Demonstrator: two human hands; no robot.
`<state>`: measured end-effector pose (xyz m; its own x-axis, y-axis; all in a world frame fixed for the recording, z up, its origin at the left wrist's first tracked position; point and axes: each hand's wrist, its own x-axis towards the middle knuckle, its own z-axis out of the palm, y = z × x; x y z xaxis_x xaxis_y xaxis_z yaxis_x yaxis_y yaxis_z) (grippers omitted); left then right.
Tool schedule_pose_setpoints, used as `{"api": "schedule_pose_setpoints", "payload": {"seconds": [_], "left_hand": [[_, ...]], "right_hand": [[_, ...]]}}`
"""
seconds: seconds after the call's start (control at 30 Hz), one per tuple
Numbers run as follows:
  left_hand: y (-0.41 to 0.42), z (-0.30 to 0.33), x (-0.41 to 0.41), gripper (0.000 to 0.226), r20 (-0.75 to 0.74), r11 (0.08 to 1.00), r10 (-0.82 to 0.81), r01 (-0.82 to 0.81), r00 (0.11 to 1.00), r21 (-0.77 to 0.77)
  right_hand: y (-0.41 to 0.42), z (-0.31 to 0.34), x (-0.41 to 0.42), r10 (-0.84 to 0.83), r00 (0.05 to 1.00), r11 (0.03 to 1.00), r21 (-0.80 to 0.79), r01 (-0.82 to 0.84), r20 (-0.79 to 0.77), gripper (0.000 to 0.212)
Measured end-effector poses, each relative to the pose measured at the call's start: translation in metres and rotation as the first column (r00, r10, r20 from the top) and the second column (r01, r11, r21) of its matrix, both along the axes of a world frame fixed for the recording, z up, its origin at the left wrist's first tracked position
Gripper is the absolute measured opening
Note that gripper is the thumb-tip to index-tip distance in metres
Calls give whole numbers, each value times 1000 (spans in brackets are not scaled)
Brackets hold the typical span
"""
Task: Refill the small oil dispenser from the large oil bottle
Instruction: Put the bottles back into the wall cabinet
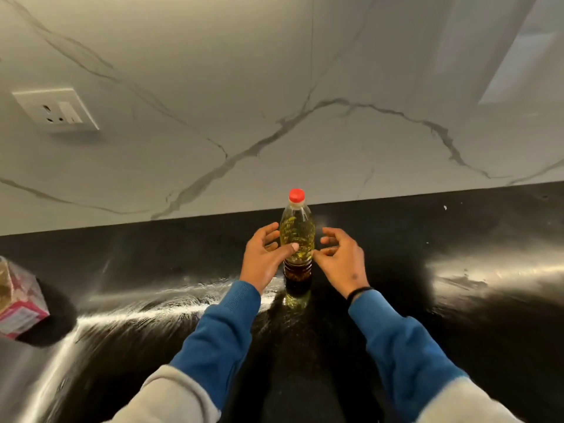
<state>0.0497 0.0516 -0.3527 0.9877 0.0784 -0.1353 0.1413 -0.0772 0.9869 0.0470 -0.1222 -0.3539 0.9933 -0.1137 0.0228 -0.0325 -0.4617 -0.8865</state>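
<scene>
On the counter [457, 300], 2 part-open hands, left hand [264, 257] and right hand [341, 259], flank the oil bottle [297, 236], empty.

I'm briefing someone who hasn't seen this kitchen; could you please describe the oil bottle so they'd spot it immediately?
On the black counter, below the marble wall, the bottle stands upright between the left hand and right hand. It alone has a red cap and yellow oil.
</scene>
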Motion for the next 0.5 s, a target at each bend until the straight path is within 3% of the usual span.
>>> {"api": "schedule_pose_setpoints", "payload": {"seconds": [0.1,0.2,0.4,0.5], "left_hand": [[-7,-28,11,80,-19,997,-20,21,1000,72],[-8,-45,19,95,-36,990,5,1,999,143],[-7,-49,27,50,26,971,-18,12,1000,238],[-7,-46,29,47,62,968,-28,12,998,250]], "right_hand": [[4,-23,13,60,993,998,12,-59,-107,73],[11,-34,21,96,992,995,-2,-97,-86,63],[15,-34,34,153,986,987,-46,-156,-67,48],[16,-30,35,180,983,979,-90,-183,-42,39]]}}
